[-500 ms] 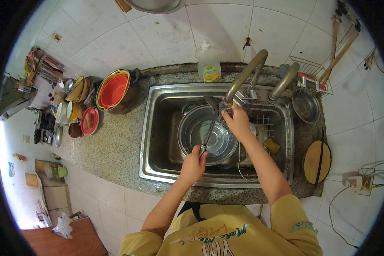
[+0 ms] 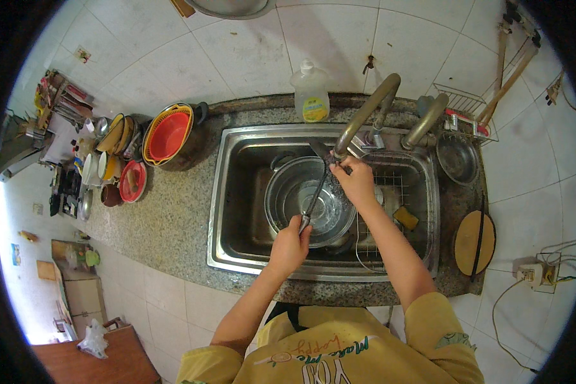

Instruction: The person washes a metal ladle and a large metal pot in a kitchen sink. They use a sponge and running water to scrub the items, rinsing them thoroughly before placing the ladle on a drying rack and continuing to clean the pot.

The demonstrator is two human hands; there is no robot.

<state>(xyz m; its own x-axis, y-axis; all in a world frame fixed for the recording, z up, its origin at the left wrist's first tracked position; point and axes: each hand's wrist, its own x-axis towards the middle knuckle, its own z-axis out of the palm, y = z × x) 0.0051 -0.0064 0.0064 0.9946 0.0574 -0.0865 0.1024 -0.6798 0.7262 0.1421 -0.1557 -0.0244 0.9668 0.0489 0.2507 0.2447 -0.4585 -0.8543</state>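
Observation:
My left hand (image 2: 289,248) is wrapped around the grip of a long-handled metal spatula (image 2: 315,200), which slants up and away over the sink. Its dark head reaches just beside the mouth of the faucet (image 2: 358,118). My right hand (image 2: 355,182) is below the faucet, fingers pinched together at the neck of the spatula; a small dark bit shows at the fingertips, too unclear to name. Beneath both hands a round metal pot (image 2: 276,217) with water in it stands in the steel sink (image 2: 237,192).
A wire rack (image 2: 400,185) with a yellow-green sponge (image 2: 406,218) fills the sink's right side. Behind stands a clear soap bottle (image 2: 310,93). On the right lie a metal bowl (image 2: 457,160) and a round board (image 2: 467,243). A pot with red and yellow baskets (image 2: 169,136) stands left.
The right hand has shifted slightly, its fingers drawing closer together near the spatula's head. The spatula's head has tilted a little at the faucet. The left hand keeps its grip.

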